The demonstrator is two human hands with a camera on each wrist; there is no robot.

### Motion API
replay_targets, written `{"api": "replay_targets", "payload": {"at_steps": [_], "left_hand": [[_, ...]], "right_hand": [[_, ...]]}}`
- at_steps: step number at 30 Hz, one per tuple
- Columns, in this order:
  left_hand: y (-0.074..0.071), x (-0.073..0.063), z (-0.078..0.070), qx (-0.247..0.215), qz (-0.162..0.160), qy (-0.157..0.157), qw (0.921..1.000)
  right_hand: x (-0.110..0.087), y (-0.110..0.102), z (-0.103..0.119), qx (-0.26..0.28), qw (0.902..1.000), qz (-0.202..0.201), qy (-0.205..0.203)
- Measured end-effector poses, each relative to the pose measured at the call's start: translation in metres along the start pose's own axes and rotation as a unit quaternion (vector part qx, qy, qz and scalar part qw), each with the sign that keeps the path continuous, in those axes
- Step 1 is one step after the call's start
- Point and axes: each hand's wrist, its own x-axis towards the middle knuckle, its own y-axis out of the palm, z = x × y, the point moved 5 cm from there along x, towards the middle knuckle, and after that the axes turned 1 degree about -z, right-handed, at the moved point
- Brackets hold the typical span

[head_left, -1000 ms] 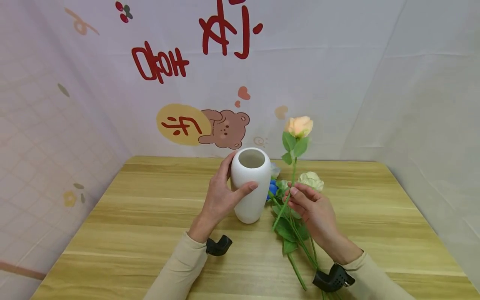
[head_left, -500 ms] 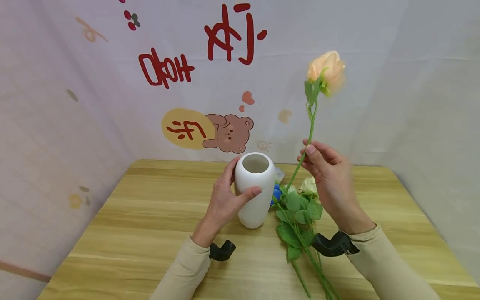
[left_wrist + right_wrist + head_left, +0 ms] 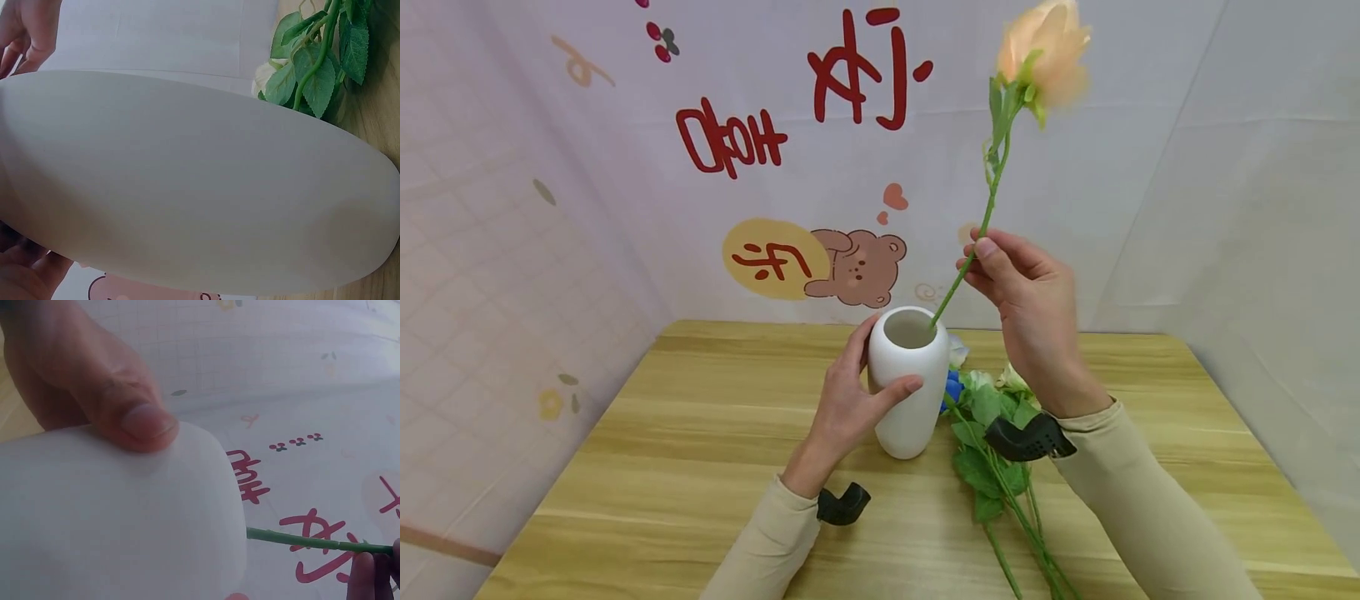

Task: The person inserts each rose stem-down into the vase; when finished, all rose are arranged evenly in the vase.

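A white vase [image 3: 910, 392] stands upright on the wooden table, and my left hand [image 3: 853, 392] grips its side, thumb across the front. Its pale body fills most of the left wrist view. Above and to the right, my right hand [image 3: 1030, 308] pinches the green stem of a peach rose [image 3: 1043, 54] between thumb and fingers. The rose tilts with its bloom up and to the right, and its stem's lower end is at the vase mouth's right rim. In the right wrist view the stem [image 3: 294, 539] meets the vase's mouth edge.
Right of the vase several artificial flowers lie on the table [image 3: 700, 467], with a blue bloom [image 3: 952, 390], a pale bloom [image 3: 1011, 379] and green leaves [image 3: 981, 471]. A printed white cloth [image 3: 1075, 208] hangs behind the table.
The right hand has lifted the peach rose from over the lying flowers, then brought it left so the stem end reaches the vase mouth. The left hand keeps its hold on the vase.
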Motion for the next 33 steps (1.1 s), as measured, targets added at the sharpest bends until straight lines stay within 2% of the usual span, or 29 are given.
{"api": "replay_targets", "payload": {"at_steps": [9, 18, 24, 33], "left_hand": [[0.001, -0.001, -0.001, -0.001, 0.007, -0.004, 1.0000], [-0.002, -0.004, -0.001, -0.005, 0.008, -0.002, 1.0000], [-0.002, -0.003, -0.001, -0.003, 0.008, -0.003, 1.0000], [-0.003, -0.004, -0.002, -0.003, 0.009, -0.006, 0.9999]], "right_hand": [[-0.008, 0.008, -0.011, -0.057, 0.9977, 0.034, 0.010], [-0.019, 0.007, -0.026, -0.148, 0.9841, 0.076, 0.064], [-0.022, 0.009, -0.032, -0.161, 0.9767, 0.098, 0.103], [-0.018, 0.014, -0.032, -0.147, 0.9791, 0.089, 0.108]]}}
